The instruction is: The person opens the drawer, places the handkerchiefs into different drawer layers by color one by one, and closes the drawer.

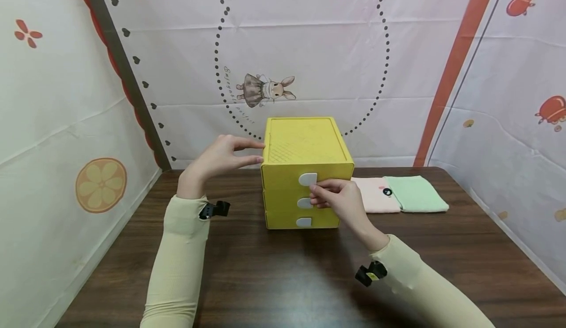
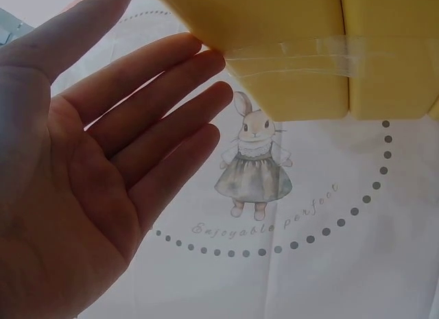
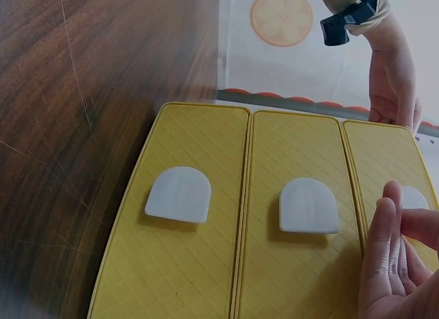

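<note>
A yellow three-drawer box (image 1: 308, 141) stands on the table with its drawers closed, each bearing a white rounded handle. My left hand (image 1: 216, 158) is at the box's left side, its fingertips touching the upper edge. In the left wrist view, the fingers (image 2: 171, 86) are nearly straight beside the yellow wall. My right hand (image 1: 340, 200) pinches the lower right corner of the top drawer handle (image 1: 308, 179). In the right wrist view, the fingers (image 3: 384, 250) partly hide that handle, so the exact contact is hard to see. The middle handle (image 3: 309, 206) and bottom handle (image 3: 180, 194) are untouched.
Behind the box, to the right, lie a folded pink cloth (image 1: 376, 195) with a face motif and a mint-green cloth (image 1: 417, 194) on the dark wooden table (image 1: 265, 279). Printed white curtains (image 1: 309, 58) surround the table at the back and sides.
</note>
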`<state>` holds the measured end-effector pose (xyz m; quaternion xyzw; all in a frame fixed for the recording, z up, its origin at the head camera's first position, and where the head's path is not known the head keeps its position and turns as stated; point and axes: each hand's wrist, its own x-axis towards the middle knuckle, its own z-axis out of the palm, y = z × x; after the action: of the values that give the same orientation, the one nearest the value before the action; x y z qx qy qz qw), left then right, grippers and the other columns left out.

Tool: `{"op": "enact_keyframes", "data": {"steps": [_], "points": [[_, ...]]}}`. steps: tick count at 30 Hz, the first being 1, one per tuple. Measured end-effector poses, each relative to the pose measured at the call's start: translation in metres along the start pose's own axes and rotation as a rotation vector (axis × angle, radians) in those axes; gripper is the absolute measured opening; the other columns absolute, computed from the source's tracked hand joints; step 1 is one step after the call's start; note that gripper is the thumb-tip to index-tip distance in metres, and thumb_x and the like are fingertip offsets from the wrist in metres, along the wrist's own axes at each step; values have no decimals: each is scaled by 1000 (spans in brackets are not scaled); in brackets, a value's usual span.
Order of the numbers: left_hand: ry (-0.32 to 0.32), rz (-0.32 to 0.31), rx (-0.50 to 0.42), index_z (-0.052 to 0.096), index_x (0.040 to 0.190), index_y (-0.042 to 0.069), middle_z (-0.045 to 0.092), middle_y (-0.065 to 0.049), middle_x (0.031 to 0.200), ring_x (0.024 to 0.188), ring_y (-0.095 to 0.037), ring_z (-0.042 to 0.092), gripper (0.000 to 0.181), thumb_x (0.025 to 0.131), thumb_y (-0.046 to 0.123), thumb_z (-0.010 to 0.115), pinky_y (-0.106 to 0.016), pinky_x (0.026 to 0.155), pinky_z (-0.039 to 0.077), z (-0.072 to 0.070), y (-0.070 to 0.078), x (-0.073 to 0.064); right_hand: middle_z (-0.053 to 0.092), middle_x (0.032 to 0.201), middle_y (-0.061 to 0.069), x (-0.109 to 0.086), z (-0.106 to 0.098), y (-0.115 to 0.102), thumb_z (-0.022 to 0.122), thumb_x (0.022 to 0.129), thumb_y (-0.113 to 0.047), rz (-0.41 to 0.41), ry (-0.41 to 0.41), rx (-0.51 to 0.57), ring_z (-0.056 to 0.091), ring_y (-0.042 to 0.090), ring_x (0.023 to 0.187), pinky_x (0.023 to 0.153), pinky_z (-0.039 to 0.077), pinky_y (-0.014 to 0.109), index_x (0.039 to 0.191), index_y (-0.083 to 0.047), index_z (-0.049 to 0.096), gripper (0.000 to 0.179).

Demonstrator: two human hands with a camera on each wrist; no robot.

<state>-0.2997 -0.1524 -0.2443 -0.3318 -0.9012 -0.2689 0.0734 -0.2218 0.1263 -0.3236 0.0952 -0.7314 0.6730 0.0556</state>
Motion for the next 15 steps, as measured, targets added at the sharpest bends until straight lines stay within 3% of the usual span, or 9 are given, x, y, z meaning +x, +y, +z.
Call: {"op": "enact_keyframes", "data": {"steps": [4, 8, 11, 13, 15], "points": [[-10, -3, -13, 59, 113, 31, 59, 11, 114, 107, -5, 52, 44, 76, 56, 57, -33, 89, 44, 4, 2, 0, 65, 78, 23, -9, 0, -10, 66, 79, -15, 10, 7, -14, 66, 25, 66, 64, 53, 41, 90, 8, 65, 26], [-89, 129, -95, 58, 115, 33, 56, 13, 117, 109, -5, 50, 46, 76, 57, 56, -34, 90, 43, 37, 23, 44, 66, 78, 20, -40, -36, -13, 66, 79, -17, 32, 166, -72, 66, 23, 66, 65, 53, 42, 92, 7, 65, 27], [-107, 258, -138, 56, 118, 30, 55, 11, 120, 114, -8, 48, 44, 79, 52, 55, -35, 94, 41, 65, 40, 72, 67, 83, 18, -64, -67, -7, 65, 80, -22, 78, 223, -106, 66, 24, 70, 68, 52, 44, 98, 5, 63, 32], [-24, 373, -131, 59, 115, 24, 58, 6, 117, 111, -13, 51, 39, 83, 46, 55, -36, 93, 41, 84, 52, 85, 66, 89, 17, -86, -88, -5, 61, 83, -26, 149, 216, -167, 66, 25, 75, 71, 52, 44, 103, 3, 61, 35], [185, 490, -127, 65, 101, 14, 64, -1, 102, 98, -18, 57, 29, 86, 37, 55, -35, 85, 44, 100, 66, 94, 65, 92, 16, -112, -100, -11, 58, 86, -27, 226, 169, -294, 65, 26, 77, 69, 52, 43, 104, 0, 61, 32]]}}
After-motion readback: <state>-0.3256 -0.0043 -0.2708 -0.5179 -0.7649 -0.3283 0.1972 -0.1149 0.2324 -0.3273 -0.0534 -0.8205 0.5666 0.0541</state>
